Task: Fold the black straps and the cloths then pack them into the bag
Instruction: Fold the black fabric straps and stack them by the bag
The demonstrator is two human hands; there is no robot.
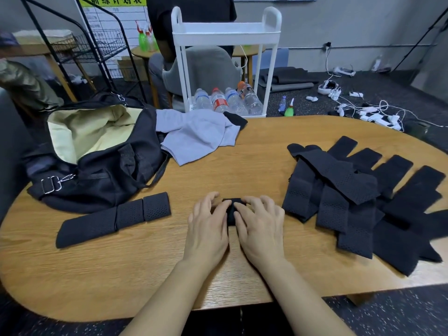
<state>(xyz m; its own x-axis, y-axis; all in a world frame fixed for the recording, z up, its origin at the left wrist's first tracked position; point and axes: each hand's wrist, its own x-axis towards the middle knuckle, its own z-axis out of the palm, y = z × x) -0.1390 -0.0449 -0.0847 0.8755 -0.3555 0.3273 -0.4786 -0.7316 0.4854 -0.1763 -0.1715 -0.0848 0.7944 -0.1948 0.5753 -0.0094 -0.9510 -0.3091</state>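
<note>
Both hands, left (208, 229) and right (260, 227), press curled fingers onto a small folded black strap (231, 212). It is perforated, on the wood-grain desk (218, 175).

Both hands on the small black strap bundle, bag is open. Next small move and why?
Probably lift the folded strap toward the open bag. The left hand and right hand hold it already compact on the table, and the bag's mouth gapes, with the unfolded strap pile waiting.

A brown wooden table (242, 166) with round ends is seen on a dark speckled floor (363, 83). A white cart (226, 32) holding water bottles (228, 100) is parked behind it. Grey walls (351, 20) are seen farther back, with white cables (368, 110) scattered below.
</note>
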